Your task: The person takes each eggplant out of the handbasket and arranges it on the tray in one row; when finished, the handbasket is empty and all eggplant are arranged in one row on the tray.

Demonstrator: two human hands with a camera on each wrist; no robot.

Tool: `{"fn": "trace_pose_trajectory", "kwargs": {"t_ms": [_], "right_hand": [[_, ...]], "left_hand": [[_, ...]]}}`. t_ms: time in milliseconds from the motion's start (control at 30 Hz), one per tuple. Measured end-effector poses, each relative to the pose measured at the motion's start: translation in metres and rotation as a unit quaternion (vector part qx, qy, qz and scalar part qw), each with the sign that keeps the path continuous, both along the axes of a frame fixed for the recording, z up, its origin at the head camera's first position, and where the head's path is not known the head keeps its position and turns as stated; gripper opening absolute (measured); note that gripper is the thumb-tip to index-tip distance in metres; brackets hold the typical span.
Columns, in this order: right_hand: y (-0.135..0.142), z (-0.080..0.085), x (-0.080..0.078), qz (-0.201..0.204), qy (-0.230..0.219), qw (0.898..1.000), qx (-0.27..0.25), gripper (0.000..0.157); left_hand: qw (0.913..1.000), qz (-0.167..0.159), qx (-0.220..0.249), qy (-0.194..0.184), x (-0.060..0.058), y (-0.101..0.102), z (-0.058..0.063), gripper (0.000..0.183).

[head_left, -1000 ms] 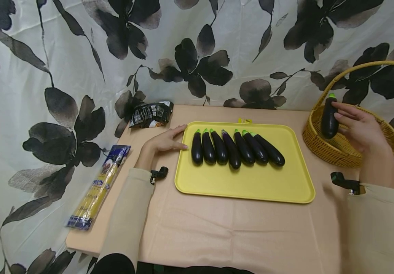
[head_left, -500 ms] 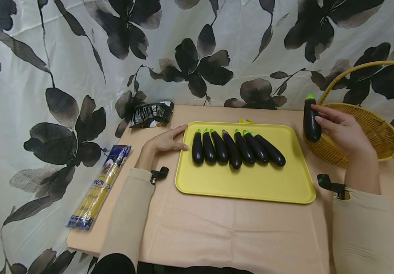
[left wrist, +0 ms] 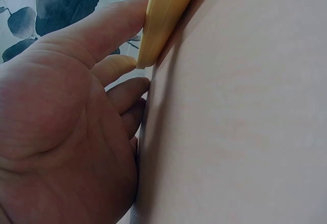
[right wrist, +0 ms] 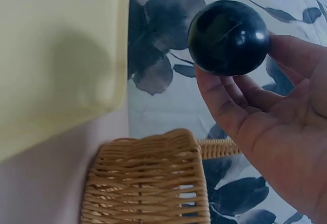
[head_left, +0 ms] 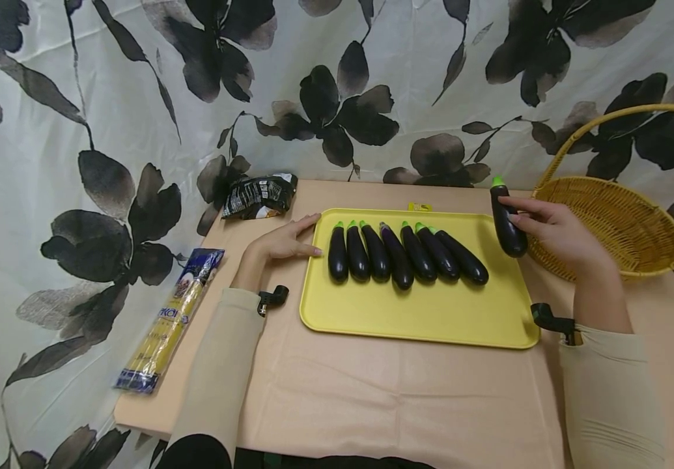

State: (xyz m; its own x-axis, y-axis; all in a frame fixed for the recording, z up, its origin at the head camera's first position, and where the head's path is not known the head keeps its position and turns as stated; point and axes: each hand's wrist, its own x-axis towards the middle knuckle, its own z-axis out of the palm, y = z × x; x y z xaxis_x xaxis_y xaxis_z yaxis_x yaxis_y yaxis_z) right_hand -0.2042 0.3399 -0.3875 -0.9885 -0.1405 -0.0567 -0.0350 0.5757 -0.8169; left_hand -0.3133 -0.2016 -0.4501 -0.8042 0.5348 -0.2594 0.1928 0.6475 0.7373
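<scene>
A dark purple eggplant with a green stem end is held between the thumb and fingers of my right hand, over the right edge of the yellow tray. In the right wrist view this eggplant shows its round, glossy bottom end. Several more eggplants lie side by side in a row on the tray, stems toward the back. My left hand rests at the tray's left rim, fingers extended. In the left wrist view its thumb touches the tray's side wall, and the other fingers lie near the tabletop.
A wicker basket with a tall handle stands right of the tray. A black snack packet lies at the back left. Packaged spaghetti lies along the left table edge. A small yellow item sits behind the tray.
My right hand has carried the eggplant leftward from above the basket to the tray's right edge. The left hand and the row of eggplants have stayed put.
</scene>
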Motion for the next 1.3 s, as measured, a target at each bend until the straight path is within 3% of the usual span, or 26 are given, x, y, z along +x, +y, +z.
{"fn": "trace_pose_trajectory", "kwargs": {"t_ms": [367,1000,1300], "right_hand": [[-0.014,-0.013,-0.007,0.040,-0.018,0.996,0.076,0.045],[-0.022,-0.028,-0.013,0.089,-0.046,0.992,0.082,0.043],[-0.021,-0.040,-0.017,0.133,-0.046,0.987,0.081,0.039]], "left_hand": [[1.0000,-0.001,0.000,0.007,0.000,0.000,-0.001,0.104],[1.0000,-0.001,-0.009,0.005,-0.001,-0.001,-0.001,0.103],[1.0000,-0.002,-0.008,0.002,-0.001,-0.001,0.000,0.104]]}}
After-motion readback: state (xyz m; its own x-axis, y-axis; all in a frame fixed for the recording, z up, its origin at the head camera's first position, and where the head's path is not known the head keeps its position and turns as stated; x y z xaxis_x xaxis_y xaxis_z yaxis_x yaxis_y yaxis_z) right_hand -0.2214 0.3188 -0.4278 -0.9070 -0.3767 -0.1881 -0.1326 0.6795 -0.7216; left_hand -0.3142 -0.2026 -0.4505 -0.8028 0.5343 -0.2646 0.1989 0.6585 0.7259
